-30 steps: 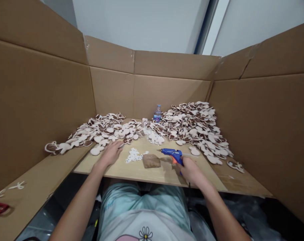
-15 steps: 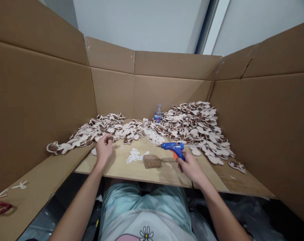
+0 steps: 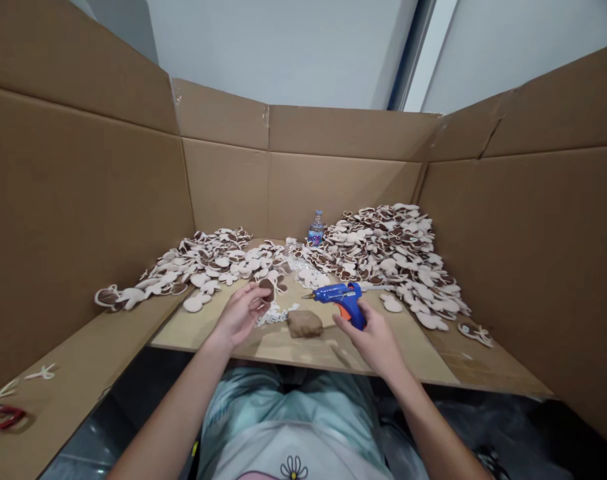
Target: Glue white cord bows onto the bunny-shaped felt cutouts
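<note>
My left hand (image 3: 241,313) pinches a brown and white felt piece (image 3: 267,289), its brown face turned toward the glue gun. In my right hand (image 3: 376,337) is a blue hot glue gun (image 3: 337,294) with an orange trigger, gripped by its handle. Its nozzle points left, a short gap away from the felt piece. Below them on the board lies a little heap of small white pieces (image 3: 276,315), partly hidden by my left hand. A brown block (image 3: 304,324) sits beside that heap, under the nozzle.
Piles of brown and white felt pieces lie at the left (image 3: 203,260) and, higher, at the right (image 3: 398,253). A water bottle (image 3: 316,228) stands between them. Cardboard walls (image 3: 343,187) enclose the table. A red tool (image 3: 3,417) lies at far left.
My left hand has moved right from the left pile, bringing a felt piece with it. The glue gun has shifted slightly left, and the two are now close together.
</note>
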